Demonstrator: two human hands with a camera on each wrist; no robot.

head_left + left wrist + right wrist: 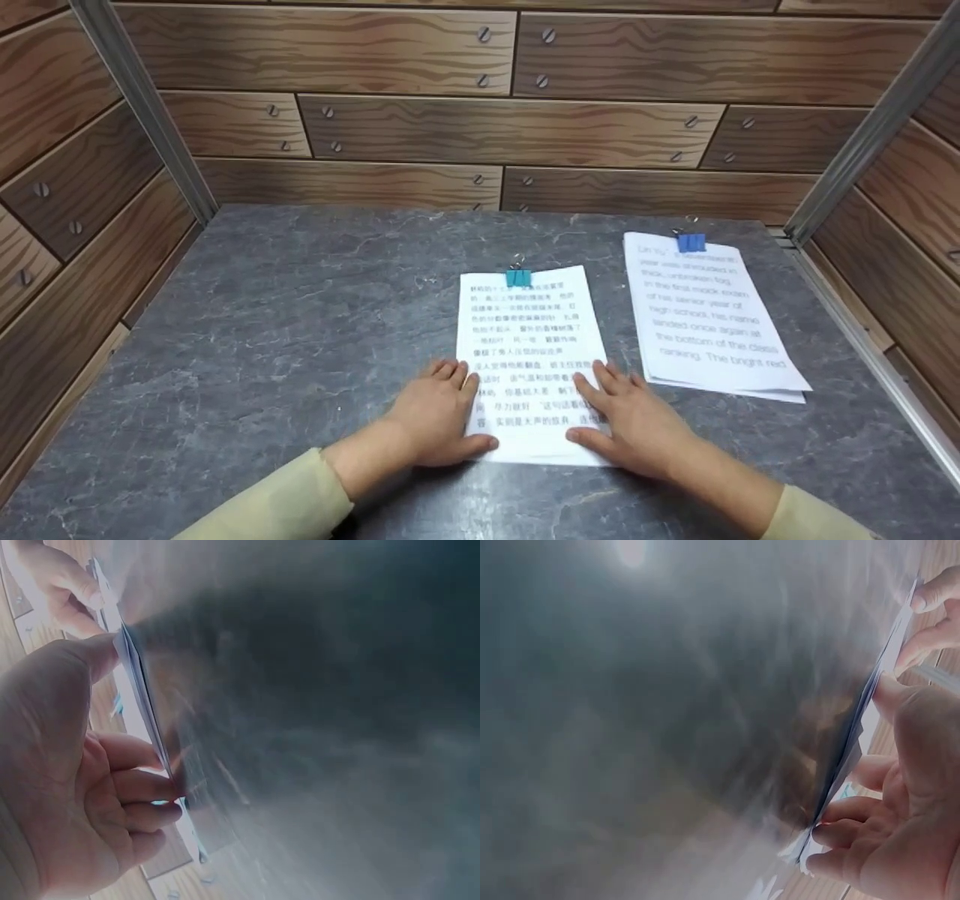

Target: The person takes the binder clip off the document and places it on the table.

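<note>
A stack of white sheets with printed Chinese text (pixel 525 337) lies flat on the grey marbled table, a teal binder clip (pixel 518 278) fastened at its top edge. My left hand (pixel 435 412) rests along the stack's lower left edge, its thumb on the bottom part of the page. On the lower right edge lies my right hand (pixel 641 424), fingertips and thumb touching the paper. Both wrist views show the sheets edge-on, with slight gaps between layers; the left hand (pixel 67 765) and right hand (pixel 907 795) have loosely bent fingers against the edge.
To the right lies a second stack with English text (pixel 701 315), held by a blue binder clip (pixel 691 242). Wood-patterned walls (pixel 420 127) and metal corner posts (pixel 862 127) enclose the table (pixel 300 315).
</note>
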